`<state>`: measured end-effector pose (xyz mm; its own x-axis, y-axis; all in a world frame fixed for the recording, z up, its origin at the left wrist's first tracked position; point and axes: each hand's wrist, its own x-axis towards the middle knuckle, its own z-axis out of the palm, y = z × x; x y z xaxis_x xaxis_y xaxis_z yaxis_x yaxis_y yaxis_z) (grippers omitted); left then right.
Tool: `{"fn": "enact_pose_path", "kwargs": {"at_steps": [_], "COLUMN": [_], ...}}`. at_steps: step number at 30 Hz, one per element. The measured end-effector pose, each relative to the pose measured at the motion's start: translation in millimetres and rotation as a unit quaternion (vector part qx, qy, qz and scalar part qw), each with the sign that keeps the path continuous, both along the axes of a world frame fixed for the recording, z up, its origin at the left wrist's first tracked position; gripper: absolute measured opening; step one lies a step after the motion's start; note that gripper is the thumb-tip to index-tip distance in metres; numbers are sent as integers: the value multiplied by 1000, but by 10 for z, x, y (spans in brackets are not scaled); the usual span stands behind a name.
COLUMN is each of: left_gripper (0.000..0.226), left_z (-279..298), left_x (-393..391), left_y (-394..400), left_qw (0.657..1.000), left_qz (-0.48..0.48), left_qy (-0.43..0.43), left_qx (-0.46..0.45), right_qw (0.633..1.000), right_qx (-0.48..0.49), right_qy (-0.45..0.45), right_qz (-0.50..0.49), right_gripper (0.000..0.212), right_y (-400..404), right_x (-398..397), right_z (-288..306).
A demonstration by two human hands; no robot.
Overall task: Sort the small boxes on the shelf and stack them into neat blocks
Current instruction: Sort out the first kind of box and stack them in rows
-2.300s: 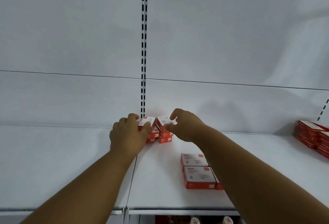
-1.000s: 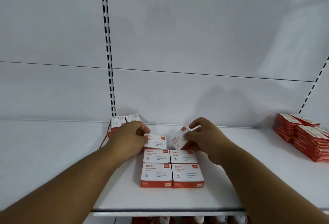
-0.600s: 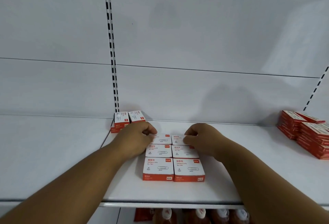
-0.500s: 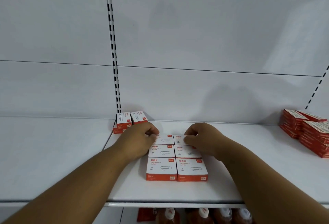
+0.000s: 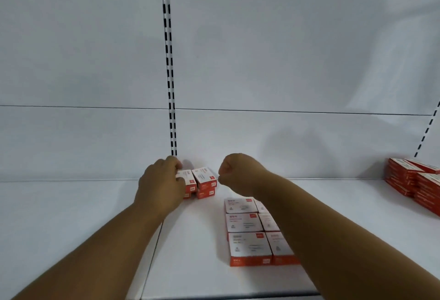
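A small stack of red-and-white boxes (image 5: 204, 181) stands against the back wall, two wide and two high. My left hand (image 5: 162, 186) closes over its top left box (image 5: 189, 177) from the left. My right hand (image 5: 234, 172) hovers just right of the stack with fingers curled, its fingertips close to the top right box (image 5: 203, 175); I cannot tell if they touch. Nearer the front lies a flat block of boxes (image 5: 246, 227), two wide and three deep. My right forearm hides part of its right column.
The white shelf (image 5: 190, 264) has a seam between panels left of the block. A slotted upright strip (image 5: 169, 85) runs up the back wall behind the small stack. Taller stacks of red boxes (image 5: 414, 180) stand at the far right.
Both hands have left the back row of the flat block, where they set two boxes down, and have reached back to the small stack by the wall. The view has shifted left.
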<state>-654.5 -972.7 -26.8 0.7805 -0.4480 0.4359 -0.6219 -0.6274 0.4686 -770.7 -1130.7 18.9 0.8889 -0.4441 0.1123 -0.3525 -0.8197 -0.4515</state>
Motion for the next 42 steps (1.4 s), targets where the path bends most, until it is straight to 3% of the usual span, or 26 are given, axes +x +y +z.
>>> {"fn": "enact_pose_path", "kwargs": {"at_steps": [4,6,11,13,17,23,28,31,37,42], "left_gripper": [35,39,44,46,45,40,26,21,29,28], "left_z": [-101,-124,-108,-94,-86,-121,-44,68,155,16], "left_x": [107,108,141,147,184,200,136,-37,-464,-624], "left_y": [30,30,76,82,81,81,59,-41,-466,-687], "left_qw": [994,992,980,981,982,971,970,952,917,950], "left_qz": [1,-22,-79,-81,-76,-73,-8,-26,-112,-89], "left_qy": [107,119,108,87,68,124,119,151,284,261], "left_qx": [-22,-26,-147,-153,-161,-190,-211,-264,-256,-144], "right_qw": [998,995,979,973,959,946,940,942,942,944], "right_qx": [6,45,178,197,263,275,292,291,297,287], "right_qy": [60,79,23,-3,-61,-147,-151,-149,-143,-140], "right_qz": [-28,-45,-100,-118,-84,-84,-88,-79,-67,-80], "right_gripper": [26,30,23,29,21,17,12,12,12,10], "right_y": [105,130,146,132,53,-236,-580,-761,-970,-1038], "right_x": [345,428,417,376,226,-176,-587,-714,-787,-772], "right_z": [-55,-104,-93,-87,-68,-36,-88,-110,-175,-354]}}
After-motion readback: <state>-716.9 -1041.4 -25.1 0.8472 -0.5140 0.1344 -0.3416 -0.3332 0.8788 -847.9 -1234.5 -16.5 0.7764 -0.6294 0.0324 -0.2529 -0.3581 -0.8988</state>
